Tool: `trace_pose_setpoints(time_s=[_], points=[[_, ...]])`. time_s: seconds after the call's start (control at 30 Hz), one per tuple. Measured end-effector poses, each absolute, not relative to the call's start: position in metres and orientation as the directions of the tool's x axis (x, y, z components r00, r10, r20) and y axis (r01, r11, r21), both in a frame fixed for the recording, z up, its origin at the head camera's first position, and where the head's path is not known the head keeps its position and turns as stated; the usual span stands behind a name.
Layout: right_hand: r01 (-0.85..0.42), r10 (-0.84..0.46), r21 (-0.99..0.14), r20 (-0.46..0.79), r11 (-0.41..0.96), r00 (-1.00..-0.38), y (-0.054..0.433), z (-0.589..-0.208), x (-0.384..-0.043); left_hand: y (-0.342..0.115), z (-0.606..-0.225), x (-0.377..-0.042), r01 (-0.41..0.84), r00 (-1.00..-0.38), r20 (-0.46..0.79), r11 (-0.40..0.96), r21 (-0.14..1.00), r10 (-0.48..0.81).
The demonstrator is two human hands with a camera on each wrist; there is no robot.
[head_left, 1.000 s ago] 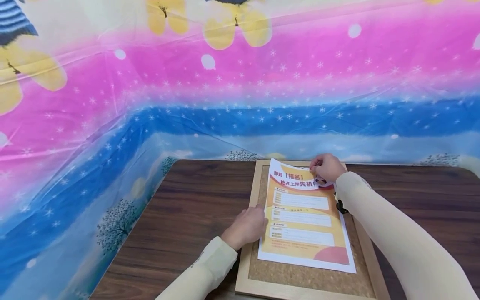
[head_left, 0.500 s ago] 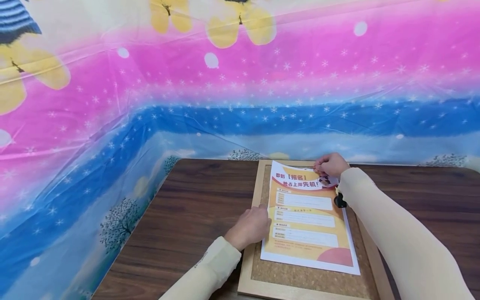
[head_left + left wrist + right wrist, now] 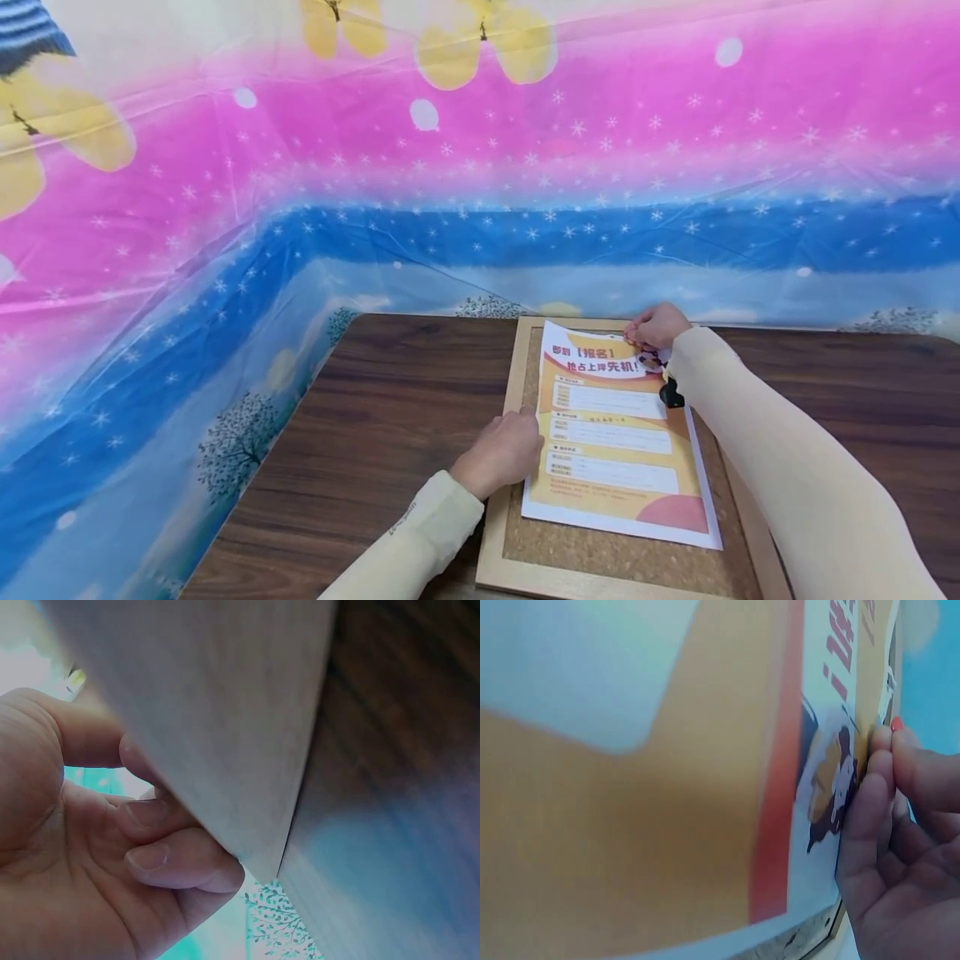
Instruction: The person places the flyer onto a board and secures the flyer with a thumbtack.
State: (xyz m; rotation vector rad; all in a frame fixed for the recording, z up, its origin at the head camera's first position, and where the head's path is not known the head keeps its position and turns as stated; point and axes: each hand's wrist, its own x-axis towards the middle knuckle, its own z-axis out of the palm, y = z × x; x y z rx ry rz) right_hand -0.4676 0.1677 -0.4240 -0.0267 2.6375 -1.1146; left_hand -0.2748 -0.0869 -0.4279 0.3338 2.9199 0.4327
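A yellow and white poster [image 3: 611,467] with red print lies on a wood-framed cork board [image 3: 585,546]. At the poster's upper right corner, my right hand [image 3: 660,327] pinches a small red push pin [image 3: 897,722] between thumb and fingers; only its red end shows. Beside that corner runs a dark cartoon print [image 3: 836,780]. My left hand [image 3: 504,450] rests at the poster's left edge and the board's frame [image 3: 217,735]. In the left wrist view its lower fingers [image 3: 187,859] are curled beside the frame, while the farther fingertips are hidden; I cannot tell whether they grip anything.
The board lies on a dark wooden table [image 3: 382,417], near its back edge. Behind hangs a pink and blue patterned cloth [image 3: 480,167]. A small black device [image 3: 672,393] sits at my right wrist, over the poster's right edge.
The right hand stays pinched at the poster's upper right corner and shifts only slightly. The left hand keeps its place at the left edge. The whole view drifts a little.
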Motion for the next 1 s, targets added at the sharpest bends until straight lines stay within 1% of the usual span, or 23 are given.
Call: trace_pose_setpoints(time_s=[0.1, 0.27, 0.43, 0.63, 1.0], points=[[0.107, -0.106, -0.723, -0.242, 0.682, -0.964, 0.1642, -0.4245, -0.4672, -0.0879, -0.4279, -0.275, 0.183, -0.961, -0.142, 0.933, 0.309, 0.236], [0.135, -0.094, -0.732, -0.263, 0.667, -0.96, 0.1621, -0.425, -0.4674, -0.0886, -0.4273, -0.2736, 0.198, -0.958, -0.14, 0.928, 0.315, 0.252], [0.131, -0.115, -0.722, -0.282, 0.68, -0.953, 0.163, -0.423, -0.4682, -0.0889, -0.4265, -0.2728, 0.212, -0.954, -0.138, 0.926, 0.313, 0.266], [0.129, -0.101, -0.704, -0.275, 0.698, -0.956, 0.1621, -0.4197, -0.4678, -0.0885, -0.4254, -0.2734, 0.234, -0.954, -0.116, 0.927, 0.294, 0.278], [0.132, -0.098, -0.701, -0.277, 0.701, -0.956, 0.161, -0.4208, -0.4663, -0.0879, -0.4245, -0.2714, 0.209, -0.958, -0.129, 0.93, 0.302, 0.257]])
